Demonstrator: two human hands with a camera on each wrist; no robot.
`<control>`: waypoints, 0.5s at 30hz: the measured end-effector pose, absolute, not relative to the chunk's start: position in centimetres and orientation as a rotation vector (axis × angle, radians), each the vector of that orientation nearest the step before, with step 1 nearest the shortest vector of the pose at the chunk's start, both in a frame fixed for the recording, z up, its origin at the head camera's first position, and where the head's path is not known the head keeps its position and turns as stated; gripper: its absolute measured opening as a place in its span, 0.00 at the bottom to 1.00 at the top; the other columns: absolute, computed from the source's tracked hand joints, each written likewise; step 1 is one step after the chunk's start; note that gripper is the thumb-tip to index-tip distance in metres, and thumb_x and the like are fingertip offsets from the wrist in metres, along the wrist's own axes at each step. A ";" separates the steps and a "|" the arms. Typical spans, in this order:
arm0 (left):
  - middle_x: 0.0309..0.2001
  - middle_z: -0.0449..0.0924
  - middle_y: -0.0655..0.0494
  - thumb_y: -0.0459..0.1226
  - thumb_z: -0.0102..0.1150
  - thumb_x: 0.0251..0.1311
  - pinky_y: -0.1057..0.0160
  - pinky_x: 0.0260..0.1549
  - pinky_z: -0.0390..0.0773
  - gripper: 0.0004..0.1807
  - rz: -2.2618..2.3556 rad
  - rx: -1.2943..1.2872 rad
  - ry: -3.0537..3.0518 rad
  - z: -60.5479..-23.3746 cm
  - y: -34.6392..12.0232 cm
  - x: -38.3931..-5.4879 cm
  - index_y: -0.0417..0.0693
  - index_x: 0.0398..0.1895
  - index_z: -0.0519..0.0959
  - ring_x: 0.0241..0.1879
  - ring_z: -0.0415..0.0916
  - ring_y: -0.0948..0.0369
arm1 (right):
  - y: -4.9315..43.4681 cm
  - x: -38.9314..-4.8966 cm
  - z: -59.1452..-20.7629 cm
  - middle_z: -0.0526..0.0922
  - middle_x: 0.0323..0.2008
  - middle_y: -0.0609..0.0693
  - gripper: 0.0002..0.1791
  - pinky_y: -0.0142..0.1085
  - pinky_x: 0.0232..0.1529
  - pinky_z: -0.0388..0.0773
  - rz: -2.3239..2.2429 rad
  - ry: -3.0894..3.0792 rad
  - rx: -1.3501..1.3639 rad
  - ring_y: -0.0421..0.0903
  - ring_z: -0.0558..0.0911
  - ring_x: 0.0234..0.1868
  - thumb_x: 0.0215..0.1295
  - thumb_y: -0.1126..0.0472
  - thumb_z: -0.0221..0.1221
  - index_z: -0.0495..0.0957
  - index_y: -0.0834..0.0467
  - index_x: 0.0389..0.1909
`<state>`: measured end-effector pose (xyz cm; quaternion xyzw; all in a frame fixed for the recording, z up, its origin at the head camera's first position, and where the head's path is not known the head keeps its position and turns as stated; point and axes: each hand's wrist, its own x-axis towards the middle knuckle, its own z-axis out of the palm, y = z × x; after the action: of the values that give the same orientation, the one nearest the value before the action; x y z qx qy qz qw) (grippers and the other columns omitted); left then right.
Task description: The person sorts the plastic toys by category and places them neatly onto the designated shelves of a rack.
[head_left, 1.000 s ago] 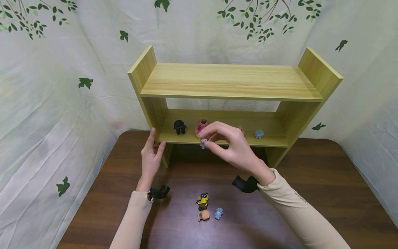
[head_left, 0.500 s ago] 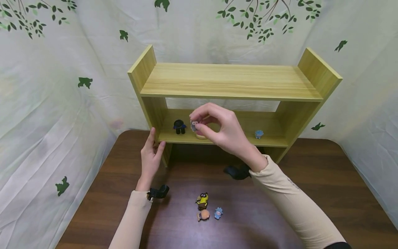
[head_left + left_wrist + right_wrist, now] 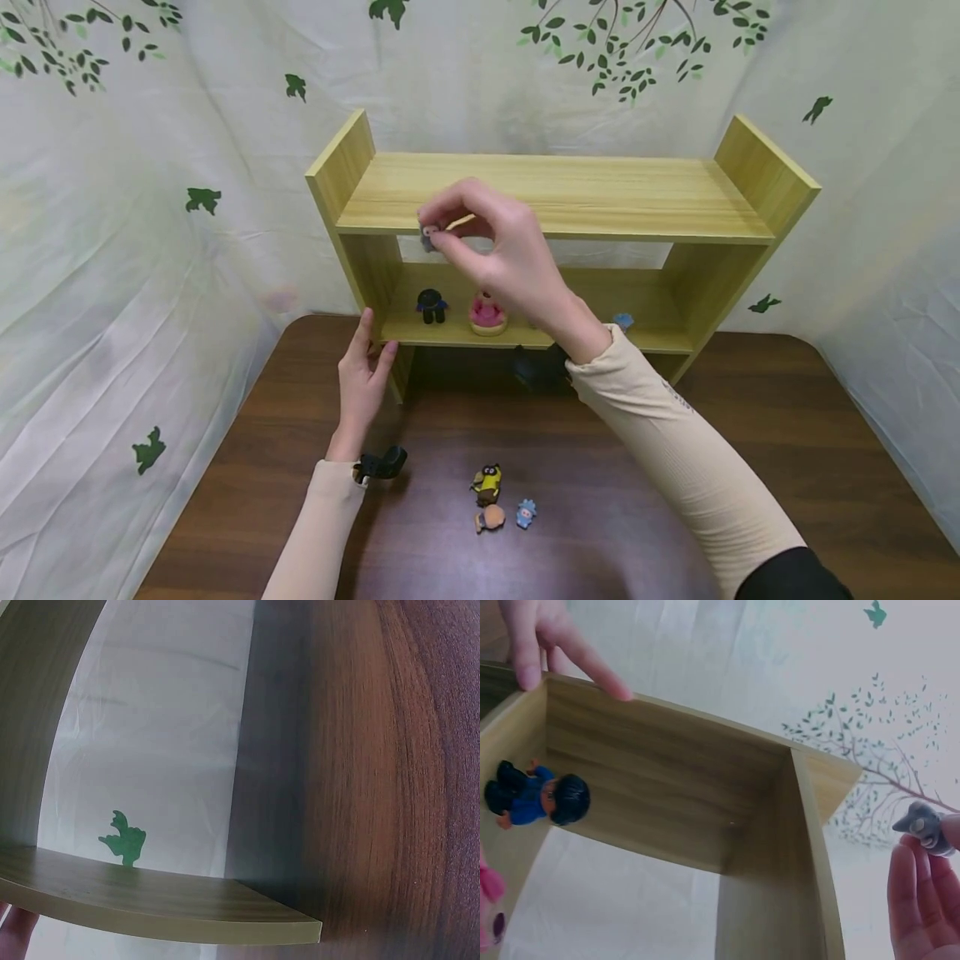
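My right hand [image 3: 495,242] pinches a small grey figurine [image 3: 428,236] between thumb and fingertips, in front of the upper board's front edge. In the right wrist view the figurine [image 3: 924,825] shows a pointed grey top and a pale face. My left hand [image 3: 363,383] rests on the left side panel of the wooden shelf [image 3: 555,196], its fingers fairly straight and the thumb by the lower board's edge. On that lower board stand a dark-haired figurine in blue and black [image 3: 431,307] and a pink figurine [image 3: 487,315]. A light-blue figurine [image 3: 623,320] is partly hidden by my right sleeve.
On the brown table [image 3: 247,467] before the shelf lie a yellow-and-brown figurine [image 3: 487,483], a figurine with a round tan head [image 3: 491,518] and a light-blue figurine [image 3: 527,513]. A white cloth with leaf prints [image 3: 465,83] hangs behind the shelf.
My right hand has risen and moved left with the grey figurine, from the lower board's front to the upper board's edge. The pink figurine shows more now. My left hand stays put.
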<state>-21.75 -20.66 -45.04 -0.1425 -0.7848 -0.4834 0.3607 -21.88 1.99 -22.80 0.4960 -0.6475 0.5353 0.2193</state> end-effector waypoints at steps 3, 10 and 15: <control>0.68 0.61 0.42 0.26 0.58 0.62 0.42 0.40 0.76 0.40 -1.256 -0.356 -2.029 -45.4 -20.8 -21.9 0.63 0.74 0.57 0.60 0.65 0.46 | 1.5 -22.1 -22.1 0.81 0.39 0.53 0.05 0.36 0.43 0.79 1.470 -1.812 1.361 0.40 0.80 0.40 0.61 0.73 0.60 0.79 0.67 0.39; 0.68 0.61 0.44 0.30 0.57 0.65 0.43 0.40 0.76 0.36 -1.264 -0.364 -2.023 -45.5 -20.9 -22.0 0.58 0.74 0.58 0.60 0.67 0.47 | 0.3 -22.9 -21.1 0.82 0.37 0.52 0.05 0.33 0.42 0.78 1.448 -1.895 1.279 0.38 0.79 0.40 0.62 0.73 0.60 0.80 0.66 0.38; 0.67 0.62 0.40 0.24 0.57 0.62 0.42 0.39 0.76 0.40 -1.237 -0.343 -2.026 -45.1 -20.5 -21.7 0.58 0.74 0.57 0.58 0.68 0.44 | -0.7 -24.0 -20.7 0.82 0.36 0.51 0.04 0.32 0.43 0.77 1.515 -1.978 1.200 0.39 0.79 0.39 0.62 0.72 0.59 0.79 0.65 0.38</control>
<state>-21.71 -20.52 -45.06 -0.1332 -0.7870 -0.4807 0.3630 -24.04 -0.70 -20.70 0.4263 -0.7026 0.5382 0.1871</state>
